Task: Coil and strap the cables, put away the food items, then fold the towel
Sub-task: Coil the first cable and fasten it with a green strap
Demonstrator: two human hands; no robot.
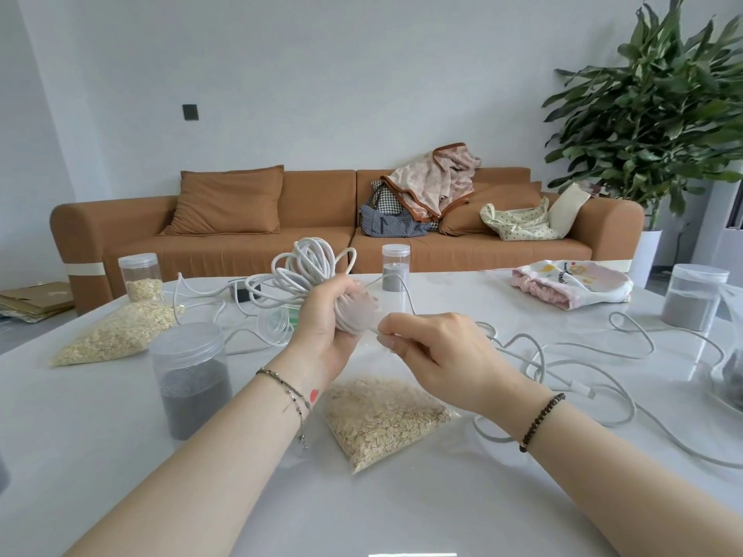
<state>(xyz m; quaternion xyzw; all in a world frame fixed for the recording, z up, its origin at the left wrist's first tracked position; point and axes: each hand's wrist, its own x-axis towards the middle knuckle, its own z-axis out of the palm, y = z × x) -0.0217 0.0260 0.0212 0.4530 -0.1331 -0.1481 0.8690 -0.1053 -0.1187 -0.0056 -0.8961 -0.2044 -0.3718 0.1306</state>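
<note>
Both bare forearms reach forward from below and converge in front of the person. The left hand (325, 327) is raised, palm turned inward, its fingers curled round a bundle of coiled white braided cable (305, 267). The right hand (438, 355) sits slightly lower, back upward, thumb and forefinger pinching a strand of that cable just beside the left hand's fingers.

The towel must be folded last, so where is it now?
In the head view the towel lies bunched on the table's far right, just left of a jar of grey powder.
</note>
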